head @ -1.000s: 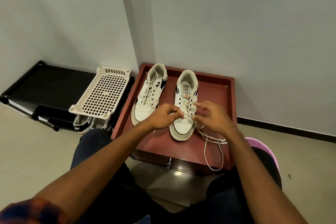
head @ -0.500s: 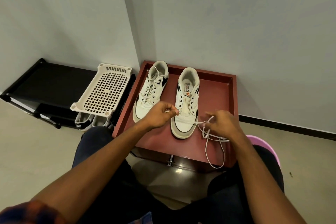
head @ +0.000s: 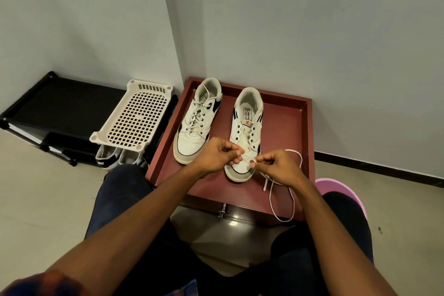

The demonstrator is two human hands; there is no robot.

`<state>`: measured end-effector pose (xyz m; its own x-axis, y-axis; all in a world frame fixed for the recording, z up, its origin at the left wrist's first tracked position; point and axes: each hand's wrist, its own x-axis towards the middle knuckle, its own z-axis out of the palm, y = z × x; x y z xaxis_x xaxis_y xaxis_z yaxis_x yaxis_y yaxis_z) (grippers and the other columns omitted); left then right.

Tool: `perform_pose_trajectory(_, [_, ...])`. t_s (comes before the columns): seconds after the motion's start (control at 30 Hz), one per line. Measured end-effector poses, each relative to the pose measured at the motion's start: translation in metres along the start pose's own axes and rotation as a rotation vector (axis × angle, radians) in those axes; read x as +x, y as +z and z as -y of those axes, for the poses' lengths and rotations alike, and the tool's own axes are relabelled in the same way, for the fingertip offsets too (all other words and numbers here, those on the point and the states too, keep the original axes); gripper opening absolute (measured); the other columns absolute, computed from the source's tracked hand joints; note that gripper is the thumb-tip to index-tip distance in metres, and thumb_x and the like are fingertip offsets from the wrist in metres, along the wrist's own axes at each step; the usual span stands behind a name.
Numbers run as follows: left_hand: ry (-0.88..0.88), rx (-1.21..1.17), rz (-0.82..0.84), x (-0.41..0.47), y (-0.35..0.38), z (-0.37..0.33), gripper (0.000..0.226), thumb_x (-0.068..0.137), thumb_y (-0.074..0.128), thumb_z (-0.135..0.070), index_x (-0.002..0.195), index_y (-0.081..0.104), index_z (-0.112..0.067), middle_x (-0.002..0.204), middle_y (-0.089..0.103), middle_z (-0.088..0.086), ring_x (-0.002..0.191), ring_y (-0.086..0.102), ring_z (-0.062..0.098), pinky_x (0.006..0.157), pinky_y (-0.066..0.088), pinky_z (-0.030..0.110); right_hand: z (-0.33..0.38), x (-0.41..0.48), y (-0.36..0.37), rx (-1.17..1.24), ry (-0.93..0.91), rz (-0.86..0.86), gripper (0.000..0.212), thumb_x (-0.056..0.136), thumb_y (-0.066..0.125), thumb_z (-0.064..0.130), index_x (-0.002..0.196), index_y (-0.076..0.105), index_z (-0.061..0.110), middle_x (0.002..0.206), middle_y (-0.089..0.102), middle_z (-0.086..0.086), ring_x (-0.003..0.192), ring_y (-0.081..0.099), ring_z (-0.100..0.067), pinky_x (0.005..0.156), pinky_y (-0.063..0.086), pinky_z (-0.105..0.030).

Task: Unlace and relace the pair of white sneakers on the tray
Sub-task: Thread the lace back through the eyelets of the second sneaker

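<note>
lace [head: 281,202] being fed at the toe end of the unlaced sneaker [head: 247,127], on the tray [head: 288,127].
right hand [head: 278,166] pinches the lace tip between thumb and forefinger, presumably to aim it at a low eyelet. left hand [head: 216,155] is curled tight at the same spot and seems to pinch the lace there, though its hold is partly hidden. slack loops over the tray's front edge. the laced sneaker [head: 197,122] lies just beside it, untouched. the red-brown tray sits in a grey wall corner, with a perforated basket [head: 134,118] on a black rack [head: 60,103] alongside and a pale floor below.
</note>
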<state>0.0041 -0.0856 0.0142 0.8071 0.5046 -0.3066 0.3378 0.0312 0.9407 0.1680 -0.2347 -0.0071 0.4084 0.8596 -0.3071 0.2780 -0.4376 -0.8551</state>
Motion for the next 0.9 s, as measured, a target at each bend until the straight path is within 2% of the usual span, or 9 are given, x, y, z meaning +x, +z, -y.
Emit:
perform_pose_trajectory(0.07, [-0.003,0.004,0.037,-0.002,0.006,-0.002,0.013,0.095,0.061,0.0,0.104,0.069,0.003,0.079,0.072,0.011,0.063,0.066,0.006,0.062,0.054,0.017,0.005,-0.001,0.006,0.024,-0.023,0.01,0.033,0.079,0.088,0.028,0.11,0.077,0.027,0.081,0.073,0.001,0.064,0.056,-0.003,0.068,0.048,-0.025])
perform_pose_trajectory(0.1, [-0.005,-0.004,0.043,-0.002,0.008,-0.003,0.012,0.095,0.061,0.002,0.103,0.069,0.004,0.079,0.072,0.013,0.062,0.066,0.007,0.062,0.055,0.018,0.008,0.0,0.008,0.03,-0.047,0.018,0.032,0.08,0.087,0.029,0.11,0.077,0.028,0.079,0.073,-0.001,0.061,0.053,-0.001,0.065,0.046,-0.023])
perform_pose_trajectory(0.2, [0.0,-0.071,0.013,-0.004,0.012,-0.004,0.008,0.092,0.064,0.004,0.099,0.064,0.007,0.08,0.071,0.019,0.061,0.066,0.011,0.062,0.056,0.021,0.015,-0.001,0.013,0.159,-0.06,0.088,0.01,0.091,0.075,0.012,0.099,0.08,0.011,0.069,0.074,0.005,0.056,0.056,0.002,0.06,0.043,-0.014])
perform_pose_trajectory(0.33, [-0.035,-0.151,-0.033,-0.003,0.01,0.0,0.015,0.087,0.071,0.002,0.098,0.066,0.011,0.077,0.071,0.019,0.059,0.067,0.01,0.061,0.057,0.018,0.012,-0.002,0.014,0.298,-0.067,0.064,0.013,0.092,0.071,0.006,0.09,0.081,0.015,0.078,0.077,-0.01,0.07,0.069,-0.014,0.072,0.055,-0.023])
perform_pose_trajectory(0.4, [-0.052,-0.163,-0.046,-0.002,0.009,0.002,0.02,0.086,0.073,0.0,0.099,0.067,0.014,0.073,0.072,0.014,0.059,0.067,0.01,0.061,0.056,0.018,0.013,-0.001,0.012,0.362,-0.043,0.022,0.007,0.087,0.076,0.017,0.087,0.082,0.021,0.08,0.077,-0.014,0.073,0.069,-0.019,0.075,0.055,-0.028])
perform_pose_trajectory(0.5, [-0.062,-0.167,-0.058,-0.002,0.012,0.003,0.02,0.086,0.072,0.001,0.1,0.067,0.014,0.071,0.071,0.013,0.056,0.066,0.008,0.059,0.055,0.017,0.008,0.001,0.011,0.405,-0.037,-0.008,0.015,0.079,0.08,0.031,0.09,0.084,0.022,0.085,0.077,-0.016,0.081,0.071,-0.024,0.084,0.054,-0.038])
perform_pose_trajectory(0.63, [-0.06,-0.117,-0.083,0.001,0.017,0.001,0.016,0.086,0.072,0.003,0.098,0.068,0.012,0.07,0.07,0.011,0.055,0.065,0.007,0.06,0.055,0.017,0.009,0.004,0.012,0.408,-0.004,-0.051,0.008,0.089,0.076,0.009,0.088,0.081,0.015,0.078,0.076,-0.015,0.067,0.068,-0.013,0.07,0.051,-0.026])
perform_pose_trajectory(0.8, [-0.043,0.002,-0.138,0.008,0.021,0.007,0.003,0.086,0.075,-0.003,0.089,0.073,-0.003,0.073,0.072,0.014,0.06,0.067,0.012,0.067,0.057,0.028,0.001,0.005,0.009,0.39,0.059,-0.106,0.008,0.087,0.078,0.011,0.08,0.081,0.013,0.076,0.076,-0.017,0.072,0.057,-0.031,0.068,0.045,-0.038])
perform_pose_trajectory(0.9, [-0.034,0.143,-0.272,0.018,0.025,0.015,0.004,0.085,0.074,-0.014,0.089,0.075,-0.014,0.069,0.072,0.005,0.064,0.068,0.015,0.078,0.06,0.038,-0.003,0.006,0.004,0.332,0.084,-0.265,0.016,0.09,0.074,0.005,0.079,0.078,0.015,0.068,0.073,-0.006,0.062,0.058,-0.02,0.056,0.046,-0.023])
